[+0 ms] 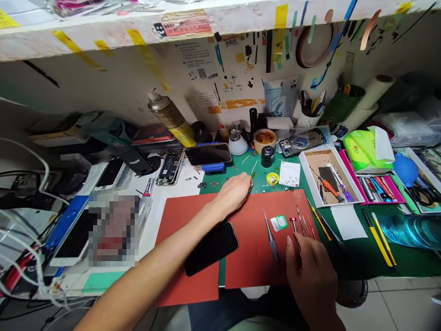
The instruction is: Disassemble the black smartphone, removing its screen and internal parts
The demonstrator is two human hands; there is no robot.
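Observation:
My left hand [236, 191] reaches across the mat to its back edge, fingers curled together near a small green thing [254, 175]; what its fingertips hold, if anything, is too small to tell. Under my left forearm lies a phone with a dark screen [213, 248], on the red mat [255, 266]. My right hand [310, 271] is at the mat's right side, its fingers closed around the lower part of a thin screwdriver with a red top [292, 220]. Left of it lie grey tweezers [271, 241] and a small green and white packet [279, 223].
Several thin tools lie by the right hand. A white tray [305, 172] with tools, a yellow-green tissue pack [367, 149] and a blue bottle [413, 230] stand right. An opened phone [170, 166], a spray can [170, 117] and a black bottle [268, 156] sit behind.

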